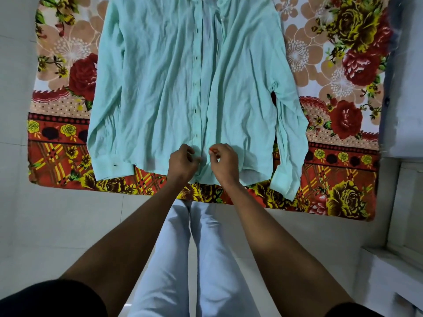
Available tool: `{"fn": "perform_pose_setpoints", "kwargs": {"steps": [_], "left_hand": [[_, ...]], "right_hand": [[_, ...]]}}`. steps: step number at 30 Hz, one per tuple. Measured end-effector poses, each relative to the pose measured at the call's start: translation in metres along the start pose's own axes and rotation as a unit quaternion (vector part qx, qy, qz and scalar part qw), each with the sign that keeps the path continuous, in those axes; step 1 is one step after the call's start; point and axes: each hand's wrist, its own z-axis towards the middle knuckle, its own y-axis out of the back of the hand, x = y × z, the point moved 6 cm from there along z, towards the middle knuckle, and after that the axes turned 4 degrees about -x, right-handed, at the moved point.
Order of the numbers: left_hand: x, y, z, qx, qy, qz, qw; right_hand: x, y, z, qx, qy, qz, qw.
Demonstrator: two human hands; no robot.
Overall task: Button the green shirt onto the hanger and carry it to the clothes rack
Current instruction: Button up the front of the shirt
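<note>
Two hands (183,160) (223,160) pinch the wrinkled green shirt's (160,88) hem.

Surface: bed covered by a floral bedsheet (343,115), red, yellow and peach flowers.
On it: green shirt (160,88), flat, front up, sleeves along its sides, cuffs near the sheet's front edge.

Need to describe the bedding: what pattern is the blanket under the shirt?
Floral: red and yellow roses on the blanket, best in the head view.
</note>
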Motion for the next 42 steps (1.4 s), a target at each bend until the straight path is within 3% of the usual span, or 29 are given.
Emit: {"fn": "perform_pose_setpoints", "kwargs": {"steps": [4,8,12,17,22,28,33,38,42], "left_hand": [[0.000,-0.003,0.003,0.007,-0.018,0.088,0.996],[0.006,0.005,0.005,0.008,-0.020,0.076,0.997],[0.011,0.012,0.008,0.060,-0.005,0.062,0.996],[-0.017,0.014,0.029,-0.008,-0.046,0.118,0.992],[-0.037,-0.002,0.046,-0.010,-0.035,0.128,0.991],[-0.016,0.008,0.049,-0.048,0.059,-0.041,0.996],[-0.002,0.012,0.036,-0.005,0.134,-0.267,0.954],[0.000,0.018,0.031,-0.017,0.149,-0.308,0.940],[0.001,0.032,0.033,-0.061,0.111,-0.262,0.957]], "right_hand": [[-0.002,-0.024,-0.004,0.082,-0.005,-0.059,0.995],[-0.015,-0.016,-0.003,0.017,-0.078,-0.057,0.995],[-0.009,-0.003,0.000,-0.043,-0.055,-0.018,0.997],[0.010,-0.016,0.018,0.004,0.013,-0.082,0.997],[0.010,-0.024,0.024,0.023,-0.010,-0.149,0.989],[0.014,-0.005,0.021,-0.056,-0.044,-0.038,0.997],[0.022,-0.001,0.019,-0.081,-0.073,0.006,0.994],[0.042,0.007,0.013,-0.124,0.003,-0.075,0.989],[0.050,0.010,0.013,-0.156,0.040,-0.144,0.976]]}}
